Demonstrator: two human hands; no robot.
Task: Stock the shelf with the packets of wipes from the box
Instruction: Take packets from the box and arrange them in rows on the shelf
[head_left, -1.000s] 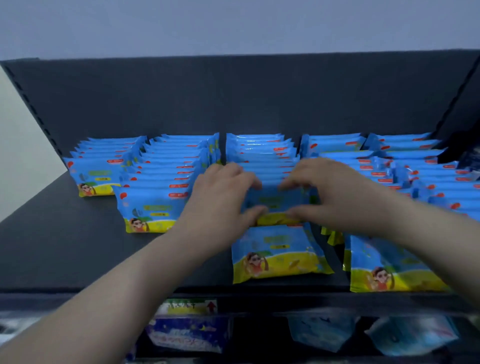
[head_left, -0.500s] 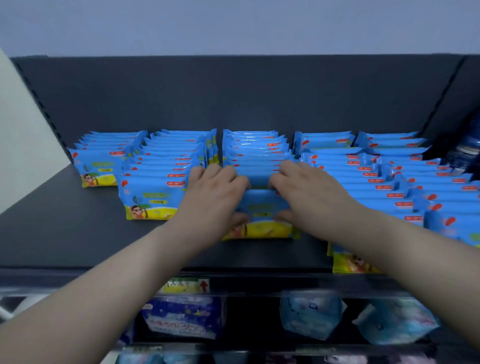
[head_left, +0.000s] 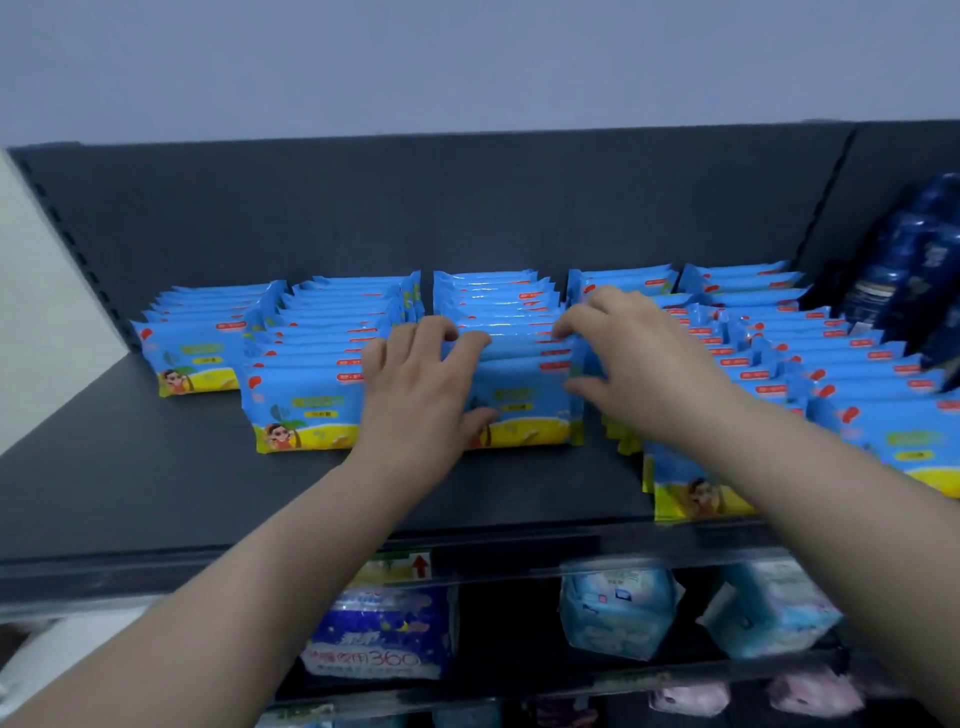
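Middle row: left hand (head_left: 421, 384) and right hand (head_left: 641, 364) on the front packet of wipes (head_left: 524, 410).
Both hands grip it by its ends, fingers curled over the top edge, thumbs against its front. The packet stands upright on the dark shelf (head_left: 156, 493), touching the packets behind it, with rows of packets (head_left: 332, 332) on either side and a dark blue pack (head_left: 904, 270) at the far right.

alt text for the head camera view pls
The left hand and right hand grip the front packet in the middle of five rows of blue wipes packets on a dark shelf. Dark blue bottles stand at far right.
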